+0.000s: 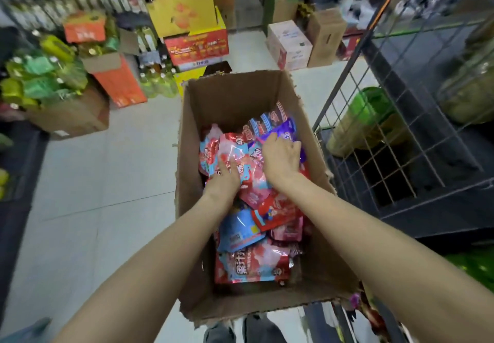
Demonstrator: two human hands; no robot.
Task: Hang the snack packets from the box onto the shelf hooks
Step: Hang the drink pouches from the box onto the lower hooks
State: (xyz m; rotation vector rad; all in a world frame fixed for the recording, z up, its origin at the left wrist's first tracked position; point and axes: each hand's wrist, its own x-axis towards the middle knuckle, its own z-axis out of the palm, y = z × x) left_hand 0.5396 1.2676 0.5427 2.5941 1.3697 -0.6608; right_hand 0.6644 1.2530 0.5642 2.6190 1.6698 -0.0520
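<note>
Both my hands are down in the cardboard box (pixel 235 96), among the snack packets (pixel 248 262). Left hand (pixel 224 175) lies on a pink-and-blue packet (pixel 235 152) at the far end of the pile, fingers mostly straight, thumb side tucked under its edge; can't tell if that's a real pinch. Right hand (pixel 280 158) is curled over the top of a purple packet (pixel 283 131) against the right wall, fingertips hooked on its edge, so grasping it.

Box: tall, open top, flaps ragged, standing on the pale tiled floor (pixel 101 182) in front of my feet. Packets fill the lower half, loose and overlapping, glossy foil, mostly red, pink and light blue with white print, one purple. Far wall of the box is bare inside.

Wire rack (pixel 374 118) stands just beside the box on the right, nearly touching its right wall. Left of the box the floor is open. Cartons and green bottles (pixel 42 75) are stacked well apart at far left; yellow display stand (pixel 192 21) beyond the box.
</note>
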